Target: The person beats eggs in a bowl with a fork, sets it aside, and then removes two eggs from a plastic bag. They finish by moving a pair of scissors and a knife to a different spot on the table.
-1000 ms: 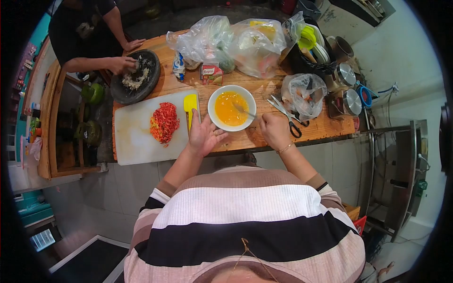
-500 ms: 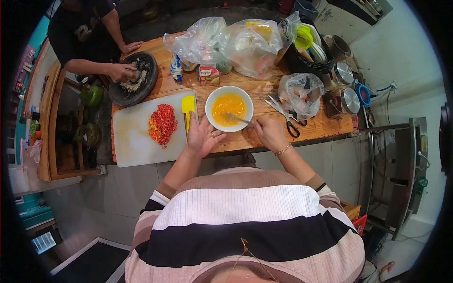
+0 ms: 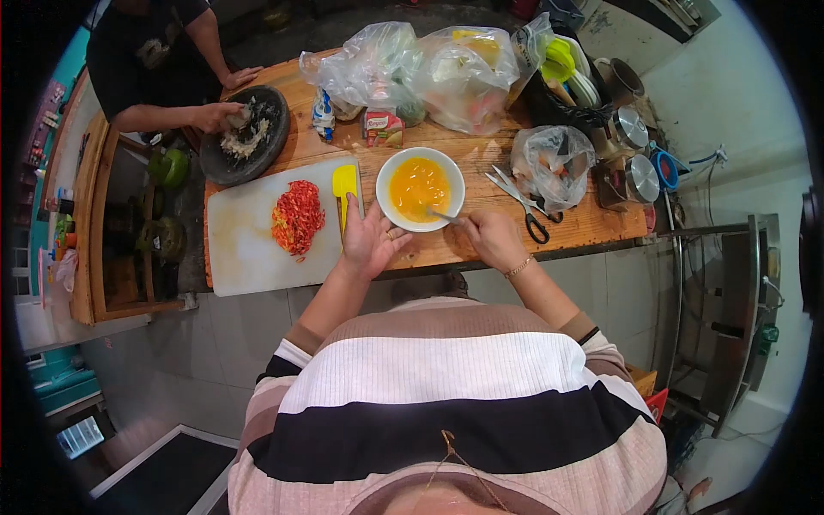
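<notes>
A white bowl (image 3: pixel 384 190) of beaten yellow-orange egg (image 3: pixel 418 184) stands near the table's front edge. My right hand (image 3: pixel 496 242) pinches the handle of a metal fork or spoon (image 3: pixel 441 215), whose far end dips into the egg. Palm up, my left hand (image 3: pixel 371 240) is open at the bowl's lower left, with spread fingers and nothing in it. Beside it, a yellow spatula (image 3: pixel 344 182) lies on a white cutting board (image 3: pixel 236 249) with a pile of chopped red pieces (image 3: pixel 297 220). Scissors (image 3: pixel 521 202) lie right of the bowl.
Across the table (image 3: pixel 446 255), a person (image 3: pixel 159 64) works a pestle in a dark stone mortar (image 3: pixel 279 142). Plastic bags (image 3: pixel 463 81), a red packet (image 3: pixel 383 129) and a blue-white packet (image 3: pixel 323 116) lie behind the bowl. A bag (image 3: pixel 552 167) and lidded jars (image 3: pixel 642 178) are at right.
The utensil's dipped end has moved toward the bowl's lower right. My left hand has come slightly away from the bowl. The other person's hand has shifted in the mortar.
</notes>
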`<state>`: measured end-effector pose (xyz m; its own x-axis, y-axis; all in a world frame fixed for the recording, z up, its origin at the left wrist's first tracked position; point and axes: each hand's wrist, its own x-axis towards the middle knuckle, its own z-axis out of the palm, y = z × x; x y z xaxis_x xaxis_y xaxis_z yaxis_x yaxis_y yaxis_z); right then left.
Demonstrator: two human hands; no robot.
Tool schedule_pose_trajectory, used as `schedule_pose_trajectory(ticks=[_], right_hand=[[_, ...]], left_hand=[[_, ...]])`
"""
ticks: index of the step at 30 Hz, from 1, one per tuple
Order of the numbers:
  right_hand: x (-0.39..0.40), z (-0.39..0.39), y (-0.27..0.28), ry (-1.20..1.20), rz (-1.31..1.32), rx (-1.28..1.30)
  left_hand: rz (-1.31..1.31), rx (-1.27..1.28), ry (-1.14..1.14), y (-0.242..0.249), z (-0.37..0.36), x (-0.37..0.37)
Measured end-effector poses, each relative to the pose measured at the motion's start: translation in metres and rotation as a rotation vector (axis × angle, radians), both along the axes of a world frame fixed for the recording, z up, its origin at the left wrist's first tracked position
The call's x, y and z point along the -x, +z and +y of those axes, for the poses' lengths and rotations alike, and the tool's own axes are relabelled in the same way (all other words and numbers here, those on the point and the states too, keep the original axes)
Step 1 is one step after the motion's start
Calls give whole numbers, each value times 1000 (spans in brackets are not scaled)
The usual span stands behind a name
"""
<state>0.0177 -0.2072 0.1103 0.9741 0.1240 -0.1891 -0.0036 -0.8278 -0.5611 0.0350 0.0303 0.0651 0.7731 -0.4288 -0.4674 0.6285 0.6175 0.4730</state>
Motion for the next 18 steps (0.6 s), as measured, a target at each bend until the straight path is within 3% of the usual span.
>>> schedule_pose_trajectory(ticks=[6,9,12,15,18], right_hand=[[-5,-3,-13,-204,-138,-7],[-1,-3,-14,-48,-82,71],[1,0,-17,-35,-13,-137],[-4,-1,-15,-215,-65,-39],[-3,-5,-19,-53,-96,62]], left_hand=[[12,-10,16,2,-2,1],[19,-17,19,3,-1,1],[45,-44,39,10,-3,2],[54,-55,44,9,-4,1],[53,-56,44,10,-4,2]])
